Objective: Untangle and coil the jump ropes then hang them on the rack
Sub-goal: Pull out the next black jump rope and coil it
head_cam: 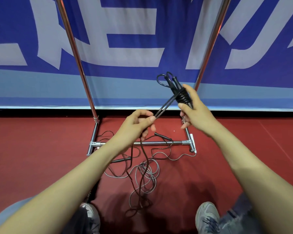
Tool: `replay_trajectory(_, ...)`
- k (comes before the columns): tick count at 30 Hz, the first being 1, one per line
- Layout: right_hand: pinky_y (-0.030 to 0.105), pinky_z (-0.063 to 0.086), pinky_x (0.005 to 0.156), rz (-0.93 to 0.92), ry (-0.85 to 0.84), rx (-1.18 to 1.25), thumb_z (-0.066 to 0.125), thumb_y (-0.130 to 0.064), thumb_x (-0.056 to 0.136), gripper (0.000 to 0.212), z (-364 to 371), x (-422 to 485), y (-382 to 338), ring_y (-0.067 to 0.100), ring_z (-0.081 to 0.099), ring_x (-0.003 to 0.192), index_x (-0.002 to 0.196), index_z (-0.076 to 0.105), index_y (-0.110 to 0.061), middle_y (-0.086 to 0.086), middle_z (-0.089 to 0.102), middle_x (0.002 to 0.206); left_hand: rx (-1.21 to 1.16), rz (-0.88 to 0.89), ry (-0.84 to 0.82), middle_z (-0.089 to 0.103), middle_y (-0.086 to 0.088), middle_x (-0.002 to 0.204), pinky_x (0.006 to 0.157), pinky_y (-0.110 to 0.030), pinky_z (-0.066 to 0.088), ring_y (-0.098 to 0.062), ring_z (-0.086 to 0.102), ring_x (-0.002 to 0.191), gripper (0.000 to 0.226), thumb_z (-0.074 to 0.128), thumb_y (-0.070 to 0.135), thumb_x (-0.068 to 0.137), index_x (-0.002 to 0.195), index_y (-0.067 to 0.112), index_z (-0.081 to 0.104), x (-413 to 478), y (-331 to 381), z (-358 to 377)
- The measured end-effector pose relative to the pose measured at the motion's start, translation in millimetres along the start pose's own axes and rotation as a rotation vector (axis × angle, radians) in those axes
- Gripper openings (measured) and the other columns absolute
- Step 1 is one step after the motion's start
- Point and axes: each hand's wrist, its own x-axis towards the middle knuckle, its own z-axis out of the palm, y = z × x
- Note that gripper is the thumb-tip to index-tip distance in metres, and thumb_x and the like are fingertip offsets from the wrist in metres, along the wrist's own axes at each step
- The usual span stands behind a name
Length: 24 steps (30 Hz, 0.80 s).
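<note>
My right hand [192,109] grips a coiled black jump rope bundle [183,97], its wraps tight around the handles and loops sticking up at the far end. Two strands of that rope [164,107] run taut down-left into my left hand [139,123], which pinches them between thumb and fingers. From the left hand the cord drops to a tangle of dark and grey jump ropes [142,173] on the red floor. A loose black handle [161,135] lies by the rack's base bar. The chrome rack [82,73] stands straight ahead, its two uprights rising out of view.
The rack's base frame [142,143] sits on the red floor in front of a blue and white banner wall [134,39]. My two shoes [207,215] and knees are at the bottom edge, on either side of the rope tangle.
</note>
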Motion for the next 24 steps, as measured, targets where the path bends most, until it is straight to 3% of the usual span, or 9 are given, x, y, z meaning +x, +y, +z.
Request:
replay_trajectory(4, 0.036, 0.056, 0.055, 0.032, -0.295, 0.359, 0.051, -0.007, 0.097, 0.059, -15.7, -8.2, -9.8, 0.013, 0.036, 0.052, 0.140, 0.036, -0.046, 0.010, 0.048, 0.075, -0.018, -0.026, 0.015, 0.065, -0.001, 0.067, 0.049, -0.023, 0.035, -0.011, 0.040, 0.050, 0.013, 0.059, 0.011, 0.093, 0.104, 0.009, 0.053, 7.2, -10.1, -15.4)
replay_trajectory(6, 0.032, 0.053, 0.051, 0.055, -0.470, 0.423, 0.052, -0.009, 0.095, 0.058, -13.6, -14.3, -14.6, 0.012, 0.034, 0.052, 0.138, 0.039, -0.045, 0.008, 0.049, 0.073, 0.027, -0.022, 0.058, 0.067, 0.000, 0.067, 0.052, -0.022, 0.036, -0.011, 0.042, 0.051, 0.016, 0.062, 0.008, 0.091, 0.103, 0.009, 0.052, 10.9, -13.4, -25.3)
replay_trajectory(10, 0.027, 0.051, 0.046, 0.112, -0.756, 0.412, 0.057, -0.014, 0.091, 0.057, -6.8, -22.2, -17.4, 0.010, 0.032, 0.049, 0.138, 0.041, -0.043, 0.005, 0.050, 0.071, 0.189, 0.026, 0.053, 0.068, 0.003, 0.066, 0.058, -0.019, 0.039, -0.009, 0.047, 0.054, 0.021, 0.065, 0.003, 0.087, 0.104, 0.007, 0.054, 14.3, -12.6, -37.0)
replay_trajectory(12, 0.025, 0.050, 0.045, 0.155, -0.869, 0.353, 0.056, -0.014, 0.091, 0.056, -6.2, -24.2, -17.1, 0.010, 0.031, 0.049, 0.137, 0.042, -0.043, 0.005, 0.049, 0.071, 0.259, 0.040, 0.034, 0.067, 0.006, 0.067, 0.060, -0.017, 0.043, -0.002, 0.055, 0.056, 0.022, 0.058, -0.009, 0.088, 0.104, 0.005, 0.054, 16.9, -10.2, -42.6)
replay_trajectory(14, 0.024, 0.050, 0.044, 0.225, -0.973, 0.282, 0.054, -0.013, 0.092, 0.056, -5.3, -25.3, -15.4, 0.009, 0.032, 0.048, 0.139, 0.040, -0.041, 0.005, 0.049, 0.071, 0.237, 0.016, -0.043, 0.068, 0.000, 0.070, 0.058, -0.020, 0.045, -0.006, 0.060, 0.056, 0.025, 0.049, -0.013, 0.090, 0.101, 0.009, 0.053, 16.7, -8.8, -46.6)
replay_trajectory(16, 0.024, 0.051, 0.045, 0.295, -1.067, 0.159, 0.052, -0.011, 0.096, 0.056, 2.5, -26.8, -11.2, 0.009, 0.033, 0.049, 0.141, 0.036, -0.039, 0.007, 0.048, 0.073, 0.418, 0.033, -0.152, 0.072, -0.003, 0.073, 0.055, -0.022, 0.044, -0.010, 0.059, 0.057, 0.023, 0.062, -0.005, 0.086, 0.100, 0.011, 0.053, 14.2, -12.1, -45.8)
replay_trajectory(19, 0.024, 0.053, 0.047, 0.343, -1.083, -0.176, 0.048, -0.011, 0.100, 0.056, 27.0, -30.6, -5.6, 0.011, 0.037, 0.052, 0.144, 0.025, -0.036, 0.006, 0.047, 0.073, 0.708, 0.066, -0.232, 0.075, 0.003, 0.075, 0.069, -0.030, 0.045, -0.008, 0.062, 0.066, 0.027, 0.075, 0.008, 0.079, 0.096, 0.018, 0.055, 11.7, -23.5, -38.0)
replay_trajectory(23, 0.021, 0.046, 0.041, 0.322, -0.891, -0.420, 0.049, -0.017, 0.100, 0.044, 39.9, -23.7, -0.8, 0.009, 0.050, 0.042, 0.136, 0.024, -0.014, 0.005, 0.053, 0.076, 0.727, 0.148, -0.063, 0.072, 0.008, 0.077, 0.073, -0.036, 0.052, -0.011, 0.064, 0.071, 0.026, 0.073, 0.015, 0.082, 0.099, 0.024, 0.056, 14.9, -23.0, -26.2)
replay_trajectory(24, 0.020, 0.045, 0.040, 0.301, -0.805, -0.458, 0.049, -0.020, 0.100, 0.050, 38.2, -20.4, 0.2, 0.010, 0.054, 0.040, 0.140, 0.020, -0.011, 0.006, 0.056, 0.079, 0.731, 0.202, -0.009, 0.070, 0.009, 0.080, 0.074, -0.038, 0.054, -0.012, 0.066, 0.074, 0.023, 0.070, 0.016, 0.085, 0.101, 0.025, 0.056, 14.3, -21.8, -21.3)
